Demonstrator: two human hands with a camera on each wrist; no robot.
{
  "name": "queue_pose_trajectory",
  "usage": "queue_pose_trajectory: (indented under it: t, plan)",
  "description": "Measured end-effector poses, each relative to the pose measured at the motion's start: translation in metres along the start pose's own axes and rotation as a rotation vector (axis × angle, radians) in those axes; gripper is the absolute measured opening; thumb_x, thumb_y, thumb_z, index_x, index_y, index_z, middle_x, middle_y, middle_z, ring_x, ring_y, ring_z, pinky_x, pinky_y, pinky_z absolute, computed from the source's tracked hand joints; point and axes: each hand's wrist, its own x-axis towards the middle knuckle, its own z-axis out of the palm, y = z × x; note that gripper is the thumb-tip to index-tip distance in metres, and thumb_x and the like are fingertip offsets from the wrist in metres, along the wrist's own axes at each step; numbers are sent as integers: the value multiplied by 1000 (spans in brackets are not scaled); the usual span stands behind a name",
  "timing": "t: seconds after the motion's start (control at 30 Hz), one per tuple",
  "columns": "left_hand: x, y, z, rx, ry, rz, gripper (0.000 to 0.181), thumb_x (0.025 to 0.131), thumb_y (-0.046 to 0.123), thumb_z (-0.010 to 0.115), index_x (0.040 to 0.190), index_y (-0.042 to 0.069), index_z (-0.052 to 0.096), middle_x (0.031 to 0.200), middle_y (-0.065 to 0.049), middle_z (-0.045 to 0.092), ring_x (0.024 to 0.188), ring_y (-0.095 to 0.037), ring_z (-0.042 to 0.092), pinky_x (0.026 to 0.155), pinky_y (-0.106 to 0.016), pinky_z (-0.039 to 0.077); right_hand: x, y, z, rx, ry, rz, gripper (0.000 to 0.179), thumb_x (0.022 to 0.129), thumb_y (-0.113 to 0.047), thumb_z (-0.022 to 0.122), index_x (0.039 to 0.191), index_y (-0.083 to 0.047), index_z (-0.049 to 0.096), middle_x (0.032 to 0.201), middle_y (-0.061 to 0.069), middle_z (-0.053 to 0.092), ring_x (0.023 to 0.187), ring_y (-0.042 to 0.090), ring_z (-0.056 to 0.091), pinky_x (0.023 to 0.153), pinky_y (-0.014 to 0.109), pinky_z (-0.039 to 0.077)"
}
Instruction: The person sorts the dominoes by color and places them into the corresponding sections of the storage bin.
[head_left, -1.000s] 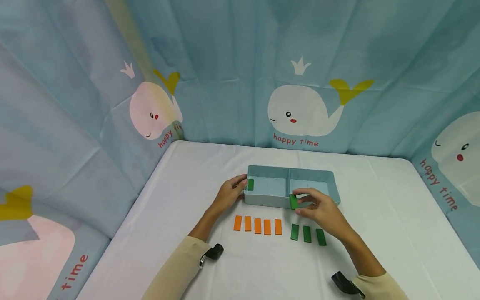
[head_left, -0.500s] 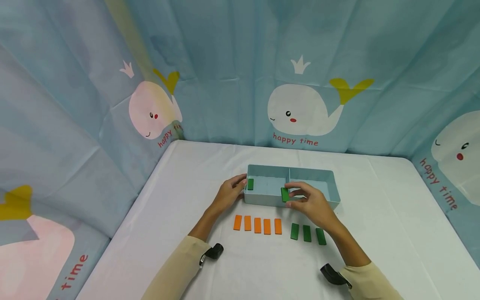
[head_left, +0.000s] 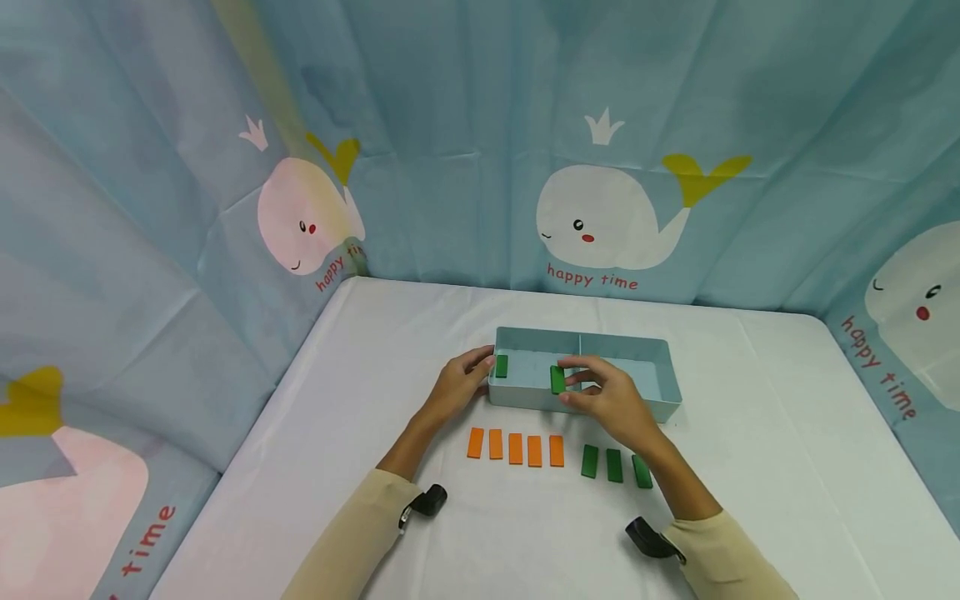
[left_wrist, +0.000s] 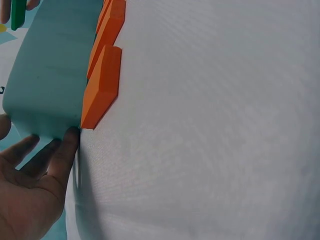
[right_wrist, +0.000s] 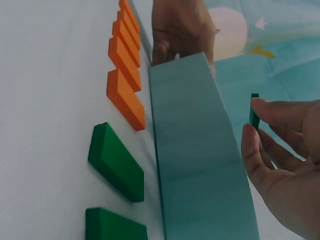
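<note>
My right hand (head_left: 615, 408) pinches a small green rectangular block (head_left: 557, 379) between thumb and fingers, above the left compartment of the pale blue two-part box (head_left: 525, 397). In the right wrist view this green block (right_wrist: 254, 112) is held on edge, clear of the box wall. My left hand (head_left: 453, 387) touches the box's left end; its extended fingers (left_wrist: 62, 155) lie against the end wall in the left wrist view. Another green block (head_left: 501, 366) stands at the left end inside the left compartment.
In front of the box, several orange blocks (head_left: 515, 449) lie in a row on the white tablecloth (head_left: 420, 333). Three green blocks (head_left: 614, 466) continue that row to the right. Behind the table hangs a blue curtain (head_left: 450, 208) with whale prints.
My right hand has moved left and slightly away from me, carrying the green block from the box's front middle to over the left compartment. The left hand stays at the box's end.
</note>
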Motion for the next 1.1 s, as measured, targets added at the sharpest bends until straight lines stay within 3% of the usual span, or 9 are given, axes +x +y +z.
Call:
queue_pose_trajectory:
  t: [0.27,0.8,1.1]
  plan:
    - [-1,0,0,-5,-5,3,58,110,44,57,159,12,51,162,-6,51,147,-29,51,108,-44,56,10,-6,7,-2,-1,6,48,95,-9,81,141,-14,66,139,12,66,109,32,71,84,24,62]
    - [0,-1,1,-18,-4,10,55,111,42,57,158,14,52,160,-8,53,144,-28,54,107,-44,57,28,-6,18,-37,8,20,48,95,-9,80,141,-16,66,135,13,68,107,33,73,89,38,65]
    - [0,-1,1,-9,6,24,55,111,42,56,156,11,54,158,-11,55,142,-28,55,108,-45,56,41,-6,18,-47,-8,23,51,94,-7,80,143,-8,65,137,10,68,116,33,69,89,41,65]
